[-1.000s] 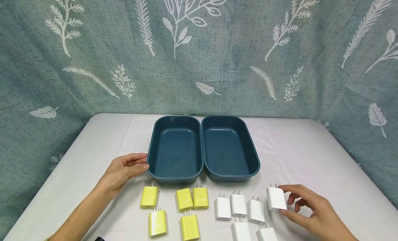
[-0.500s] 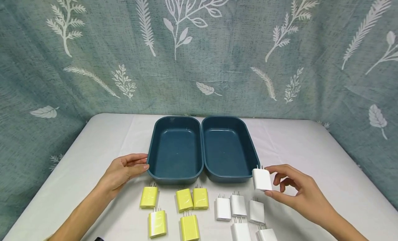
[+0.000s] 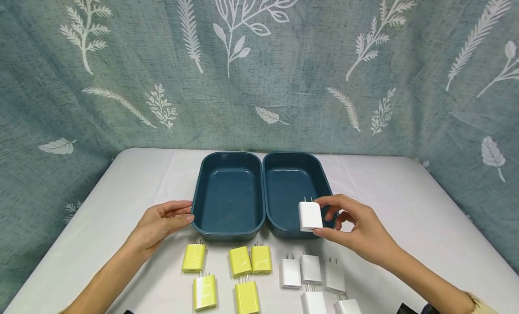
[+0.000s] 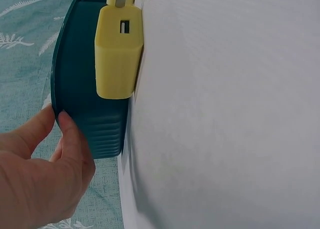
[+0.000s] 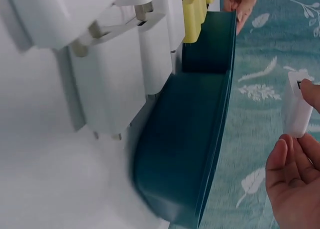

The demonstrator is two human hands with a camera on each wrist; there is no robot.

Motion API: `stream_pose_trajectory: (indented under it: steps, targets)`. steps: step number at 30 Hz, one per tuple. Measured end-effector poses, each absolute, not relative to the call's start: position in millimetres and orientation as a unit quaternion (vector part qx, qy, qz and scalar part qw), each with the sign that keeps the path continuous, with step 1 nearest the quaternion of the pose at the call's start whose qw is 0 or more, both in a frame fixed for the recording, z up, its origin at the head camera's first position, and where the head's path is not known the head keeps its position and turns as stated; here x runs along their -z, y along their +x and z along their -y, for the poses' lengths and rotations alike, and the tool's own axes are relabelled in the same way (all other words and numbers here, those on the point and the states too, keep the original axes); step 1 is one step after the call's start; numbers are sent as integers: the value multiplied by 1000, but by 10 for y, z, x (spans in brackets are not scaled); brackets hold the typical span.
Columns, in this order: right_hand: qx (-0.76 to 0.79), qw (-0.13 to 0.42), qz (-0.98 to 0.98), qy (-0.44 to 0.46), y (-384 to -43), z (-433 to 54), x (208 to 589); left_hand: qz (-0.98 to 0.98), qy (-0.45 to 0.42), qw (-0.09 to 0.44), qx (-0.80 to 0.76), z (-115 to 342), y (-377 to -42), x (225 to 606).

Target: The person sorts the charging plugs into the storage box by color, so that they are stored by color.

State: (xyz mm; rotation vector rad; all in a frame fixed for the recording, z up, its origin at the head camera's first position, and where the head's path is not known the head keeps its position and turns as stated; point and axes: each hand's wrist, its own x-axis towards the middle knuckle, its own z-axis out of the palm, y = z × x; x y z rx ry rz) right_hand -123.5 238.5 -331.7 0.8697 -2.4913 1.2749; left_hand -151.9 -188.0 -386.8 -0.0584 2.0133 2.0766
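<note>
My left hand (image 3: 162, 221) pinches the outer rim of the left dark blue tray (image 3: 193, 215) with thumb and fingertips, also seen close up in the left wrist view. My right hand (image 3: 352, 224) pinches a white charger plug (image 3: 310, 216) between thumb and forefinger, prongs pointing away, over the near right part of the right blue tray (image 3: 289, 181). In the right wrist view the held charger (image 5: 296, 109) is apart from the tray. Both trays stand side by side, and no chargers show inside them.
Several yellow chargers (image 3: 247, 296) lie in front of the left tray. Several white chargers (image 3: 311, 269) lie in front of the right tray. White cloth (image 3: 138, 183) covers the table, with a patterned curtain (image 3: 259, 88) behind. A black object (image 3: 407, 308) shows at the bottom right.
The right hand has carried the white charger left and away from the person, from beside the white chargers to over the right tray. The left hand and both trays have stayed put.
</note>
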Motion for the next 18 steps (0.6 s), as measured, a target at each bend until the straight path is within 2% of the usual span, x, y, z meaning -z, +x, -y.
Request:
stream_pose_trajectory:
  steps: [18]
  targets:
    - [-453,23,851,265,-1612,-1842,3267,-684,-20,132,-717,1867,-1533,3846]
